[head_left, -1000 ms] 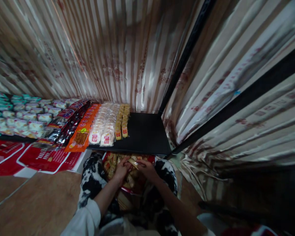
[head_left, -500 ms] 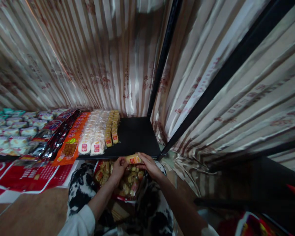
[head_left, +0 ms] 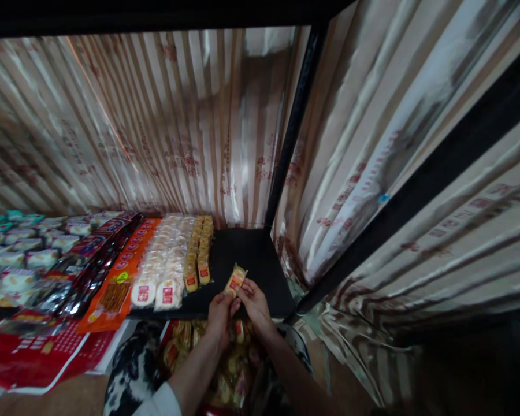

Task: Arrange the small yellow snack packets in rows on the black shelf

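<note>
Between my two hands is a small yellow wrapped snack pack with a red label, tilted upright over the shelf's front edge. My left hand pinches its lower end; my right hand grips its right side near the bottom. Below my forearms, between my knees, a red-rimmed box holds many similar yellow packs, partly hidden by my arms. On the black shelf, two rows of matching yellow packs stand to the left of my hands.
Left of the yellow rows lie white round packs, an orange snack bag, dark shiny bags and white packs with teal ones behind. A red printed bag lies below the shelf. Black posts and striped curtain surround it.
My hands have moved from above the box up and forward over the shelf edge with the yellow pack, turning it from level to upright. The view has tilted up.
</note>
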Available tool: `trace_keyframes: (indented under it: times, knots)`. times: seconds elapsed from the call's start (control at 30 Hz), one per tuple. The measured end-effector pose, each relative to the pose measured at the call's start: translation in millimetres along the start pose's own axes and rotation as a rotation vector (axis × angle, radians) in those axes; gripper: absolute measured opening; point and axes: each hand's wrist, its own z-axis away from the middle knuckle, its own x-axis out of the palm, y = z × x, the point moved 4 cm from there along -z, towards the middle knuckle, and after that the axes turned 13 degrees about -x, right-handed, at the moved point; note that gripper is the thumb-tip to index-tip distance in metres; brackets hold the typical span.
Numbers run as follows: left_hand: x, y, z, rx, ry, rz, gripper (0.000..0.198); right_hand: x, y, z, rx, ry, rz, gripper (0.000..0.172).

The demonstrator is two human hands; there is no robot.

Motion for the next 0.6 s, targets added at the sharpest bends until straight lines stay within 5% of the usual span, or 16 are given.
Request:
trace_keyframes:
  times: [0.2,0.4,0.6]
  knots:
    - [30.8,27.2,-32.7,0.029,0.000,0.027,0.008,13.5,4.7,-52.9,-0.038,-0.003,0.048,0.036]
    - [53.7,60.5,-62.7,0.115,0.243,-0.084,0.023,24.4,16.4,-124.4,-0.110,-0.020,0.444,0.026]
    - [88.2,91.9,-98.4,0.189,0.073,-0.108,0.022,43.8,27.6,-179.8,-0.169,-0.066,0.607,0.028]
